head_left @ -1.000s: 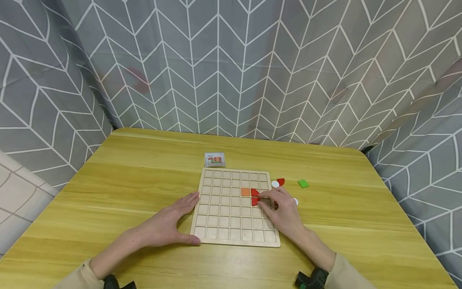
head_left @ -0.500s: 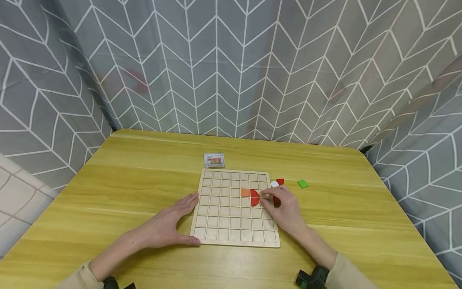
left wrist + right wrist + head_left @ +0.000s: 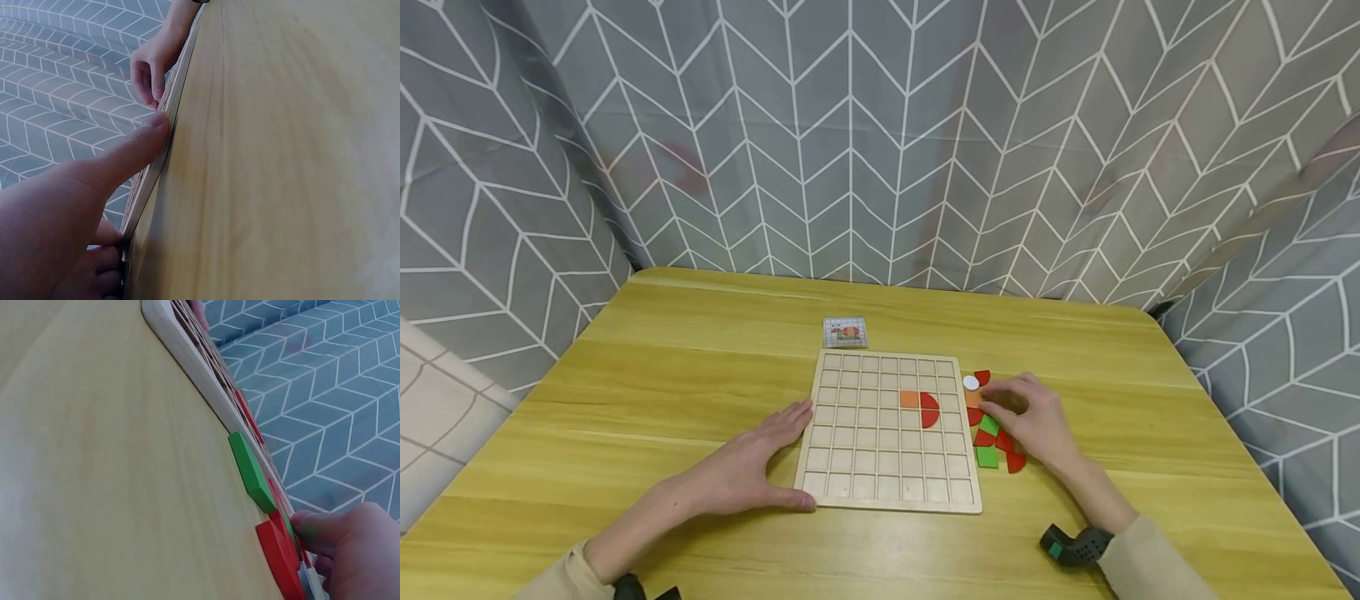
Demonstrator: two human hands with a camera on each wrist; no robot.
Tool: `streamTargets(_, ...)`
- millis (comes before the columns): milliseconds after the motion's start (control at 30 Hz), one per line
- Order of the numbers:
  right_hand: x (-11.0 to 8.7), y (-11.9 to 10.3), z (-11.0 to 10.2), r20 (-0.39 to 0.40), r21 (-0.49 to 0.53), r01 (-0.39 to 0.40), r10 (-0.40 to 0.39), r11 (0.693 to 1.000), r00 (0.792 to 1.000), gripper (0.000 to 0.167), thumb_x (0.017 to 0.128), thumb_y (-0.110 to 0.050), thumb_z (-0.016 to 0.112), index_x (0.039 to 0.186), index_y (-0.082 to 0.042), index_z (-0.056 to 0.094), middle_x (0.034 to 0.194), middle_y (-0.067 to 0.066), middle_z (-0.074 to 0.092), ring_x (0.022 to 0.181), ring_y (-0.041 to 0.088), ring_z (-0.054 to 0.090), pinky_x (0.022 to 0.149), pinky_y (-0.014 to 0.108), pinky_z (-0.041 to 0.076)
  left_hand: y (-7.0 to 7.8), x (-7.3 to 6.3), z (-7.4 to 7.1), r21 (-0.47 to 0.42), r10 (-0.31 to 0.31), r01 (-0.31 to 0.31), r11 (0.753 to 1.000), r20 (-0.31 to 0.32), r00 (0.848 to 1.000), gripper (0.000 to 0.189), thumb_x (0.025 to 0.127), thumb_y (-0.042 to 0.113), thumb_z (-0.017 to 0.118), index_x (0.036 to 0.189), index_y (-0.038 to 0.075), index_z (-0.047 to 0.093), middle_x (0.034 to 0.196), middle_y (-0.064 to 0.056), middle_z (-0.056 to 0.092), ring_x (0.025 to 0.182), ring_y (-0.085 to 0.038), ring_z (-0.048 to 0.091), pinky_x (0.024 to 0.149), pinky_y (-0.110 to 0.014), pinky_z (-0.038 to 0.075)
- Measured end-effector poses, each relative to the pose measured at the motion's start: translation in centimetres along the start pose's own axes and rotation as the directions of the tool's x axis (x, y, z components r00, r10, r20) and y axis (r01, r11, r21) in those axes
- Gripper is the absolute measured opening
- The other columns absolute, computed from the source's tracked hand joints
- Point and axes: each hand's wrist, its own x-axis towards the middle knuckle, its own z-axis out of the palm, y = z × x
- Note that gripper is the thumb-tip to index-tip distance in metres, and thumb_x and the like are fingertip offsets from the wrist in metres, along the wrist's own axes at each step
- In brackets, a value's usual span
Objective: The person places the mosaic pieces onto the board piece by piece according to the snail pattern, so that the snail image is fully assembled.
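Note:
A wooden grid board (image 3: 880,462) lies on the table. On it sit an orange square tile (image 3: 909,400) and two red quarter-circle tiles (image 3: 929,410) that together form a half circle. My left hand (image 3: 745,462) rests against the board's left edge, fingers straight and thumb at the near left corner. Off the board's right side, my right hand (image 3: 1030,417) pinches a loose orange square tile (image 3: 973,399) between thumb and finger. Around it are a white round tile (image 3: 971,382), several red quarter-circle tiles (image 3: 1016,462) and green tiles (image 3: 987,457). In the right wrist view the fingertips are partly hidden.
A small picture card (image 3: 845,332) with a gridded coloured pattern lies just beyond the board's far left corner. Behind the wooden table (image 3: 700,333) hangs a grey curtain (image 3: 880,150) with white lines.
My right hand has left the red tiles on the board and moved right to the loose orange tile, uncovering red and green tiles beside the board. My left hand has stayed put.

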Motion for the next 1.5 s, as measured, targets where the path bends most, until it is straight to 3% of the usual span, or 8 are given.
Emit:
streamTargets(467, 0.09, -0.17, -0.13, 0.015, -0.015, -0.045, 0.045, 0.999, 0.999, 0.020, 0.081, -0.018, 0.085, 0.099, -0.015, 0.079, 0.092, -0.002, 0.070, 0.086, 0.012, 0.058, 0.071, 0.020, 0.048, 0.03, 0.01, -0.09, 0.002, 0.010, -0.010, 1.000, 0.000, 1.000, 0.117, 0.073, 0.074, 0.071, 0.158, 0.008, 0.026, 0.167, -0.006, 0.018, 0.152, -0.037, 0.019, 0.118, -0.061, 0.025)
streamTargets(700, 0.27, -0.19, -0.04, -0.048, -0.049, -0.072, 0.069, 0.996, 0.996, 0.018, 0.080, -0.016, 0.085, 0.096, -0.012, 0.079, 0.091, 0.000, 0.070, 0.088, 0.015, 0.057, 0.072, 0.020, 0.048, 0.00, -0.02, -0.10, 0.001, 0.007, -0.007, 1.000, -0.002, 1.000, 0.116, 0.073, 0.074, 0.071, 0.158, 0.008, 0.026, 0.167, -0.006, 0.017, 0.152, -0.037, 0.019, 0.118, -0.063, 0.024)
streamTargets(1133, 0.21, 0.51, 0.02, -0.147, -0.135, -0.135, 0.115, 0.982, 0.982, 0.019, 0.081, -0.015, 0.083, 0.097, -0.007, 0.079, 0.092, 0.007, 0.070, 0.089, 0.023, 0.059, 0.073, 0.036, 0.048, -0.04, -0.01, -0.11, 0.015, -0.016, 0.016, 1.000, 0.003, 1.000, 0.118, 0.072, 0.075, 0.071, 0.159, 0.010, 0.026, 0.167, -0.003, 0.015, 0.153, -0.034, 0.018, 0.119, -0.060, 0.023)
streamTargets(1500, 0.34, 0.47, 0.11, -0.108, -0.147, -0.081, 0.065, 0.986, 0.992, 0.021, 0.079, -0.014, 0.086, 0.098, -0.009, 0.078, 0.091, 0.005, 0.071, 0.089, 0.021, 0.058, 0.070, 0.033, 0.049, -0.06, 0.02, -0.12, 0.013, -0.020, 0.020, 1.000, -0.001, 1.000, 0.119, 0.071, 0.074, 0.072, 0.159, 0.010, 0.025, 0.167, -0.002, 0.015, 0.153, -0.033, 0.018, 0.120, -0.059, 0.023)
